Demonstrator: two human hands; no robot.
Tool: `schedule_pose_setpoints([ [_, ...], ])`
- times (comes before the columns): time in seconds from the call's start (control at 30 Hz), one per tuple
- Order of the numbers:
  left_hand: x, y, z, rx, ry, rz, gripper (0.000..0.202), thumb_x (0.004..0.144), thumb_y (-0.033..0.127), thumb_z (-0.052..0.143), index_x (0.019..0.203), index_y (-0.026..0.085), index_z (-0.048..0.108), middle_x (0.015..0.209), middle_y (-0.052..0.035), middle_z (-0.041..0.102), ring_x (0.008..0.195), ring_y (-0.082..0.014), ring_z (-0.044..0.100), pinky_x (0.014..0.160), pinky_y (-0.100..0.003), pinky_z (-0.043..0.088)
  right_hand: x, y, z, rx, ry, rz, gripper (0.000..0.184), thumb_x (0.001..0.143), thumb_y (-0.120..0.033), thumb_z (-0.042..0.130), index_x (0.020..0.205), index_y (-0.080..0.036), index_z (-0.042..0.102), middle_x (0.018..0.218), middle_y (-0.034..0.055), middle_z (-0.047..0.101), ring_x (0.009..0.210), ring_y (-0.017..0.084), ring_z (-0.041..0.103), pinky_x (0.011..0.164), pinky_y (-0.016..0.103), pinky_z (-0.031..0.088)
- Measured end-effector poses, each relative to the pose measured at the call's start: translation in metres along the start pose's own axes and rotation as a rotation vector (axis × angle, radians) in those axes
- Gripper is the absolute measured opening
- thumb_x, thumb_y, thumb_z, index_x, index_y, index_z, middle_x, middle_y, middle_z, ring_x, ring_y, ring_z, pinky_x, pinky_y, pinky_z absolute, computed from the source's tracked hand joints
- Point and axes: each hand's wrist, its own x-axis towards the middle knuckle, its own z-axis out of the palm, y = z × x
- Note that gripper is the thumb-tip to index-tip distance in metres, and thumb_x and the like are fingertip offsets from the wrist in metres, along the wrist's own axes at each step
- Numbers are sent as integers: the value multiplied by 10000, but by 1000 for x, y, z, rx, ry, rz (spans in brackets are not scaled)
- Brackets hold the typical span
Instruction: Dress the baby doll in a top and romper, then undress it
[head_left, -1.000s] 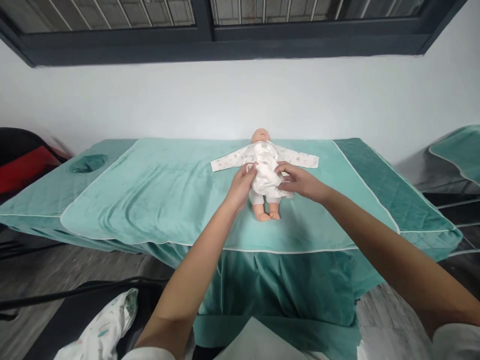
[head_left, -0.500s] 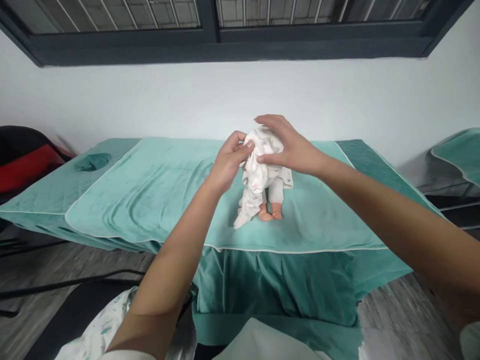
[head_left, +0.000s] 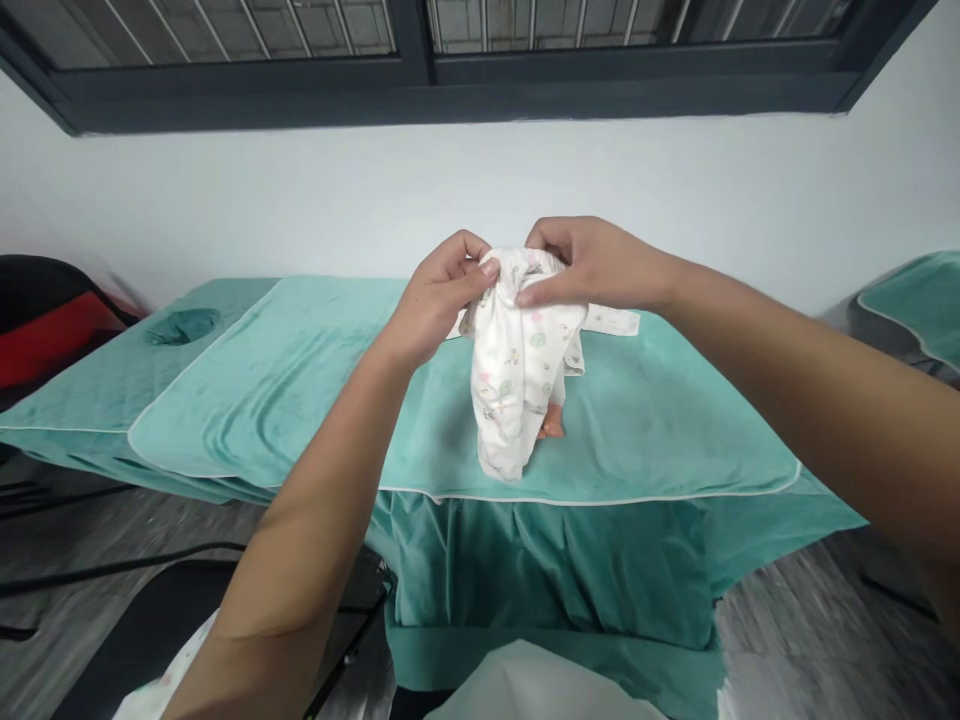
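Both hands hold up a small white printed baby garment [head_left: 517, 385] above a teal-covered table [head_left: 300, 390]. My left hand [head_left: 435, 300] pinches its top edge on the left side. On the right side my right hand [head_left: 585, 265] grips the same bunched edge. The garment hangs down in front of a baby doll, of which only a foot [head_left: 553, 424] shows below the cloth. A white printed sleeve [head_left: 611, 320] lies flat on the table behind my right hand.
A round face hole [head_left: 180, 325] sits at the table's left end. A red and black seat [head_left: 45, 320] stands at far left. Another teal-covered table [head_left: 911, 305] is at right. A printed cloth [head_left: 161, 685] lies at the bottom left. The white wall and a dark window frame are behind.
The hands rose from the doll's belly, lifting the white garment up off it. The cloth now hangs open in front of the doll, hiding most of it.
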Motion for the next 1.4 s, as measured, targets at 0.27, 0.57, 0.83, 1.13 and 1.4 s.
schedule_pose_setpoints([
  [0.27,-6,14,8,12,-40,-100,197,837,260,776,916,157,628,782,8,586,773,-162,676,625,-223,502,-10,-1,3,200,266,40,335,927,-416,711,773,-179,530,717,-46,491,714,89,558,678,232,472],
  [0.57,-5,-14,47,-29,-75,-111,364,816,478,772,964,166,655,891,-26,708,866,-193,704,766,-280,553,-19,11,14,264,176,248,415,815,-554,780,753,-186,596,677,-20,597,690,129,617,613,232,495],
  [0.83,-12,-37,51,-176,-310,-424,536,760,555,801,1080,143,675,920,-101,762,882,-259,739,789,-361,587,-39,33,16,368,63,382,449,731,-577,843,817,-167,681,724,5,663,629,124,609,552,224,467],
  [1.13,-9,-47,46,-273,-145,-342,501,741,468,841,1087,139,691,955,-81,772,940,-253,738,879,-351,568,-43,34,21,392,-185,397,471,801,-600,773,953,-156,726,877,56,742,728,163,670,618,250,522],
  [1.4,-15,-51,39,-192,-319,-490,467,670,488,890,916,143,692,685,-34,677,692,-194,694,698,-317,569,-42,46,25,444,142,357,395,827,-543,771,937,-166,726,908,57,746,823,187,689,739,292,554],
])
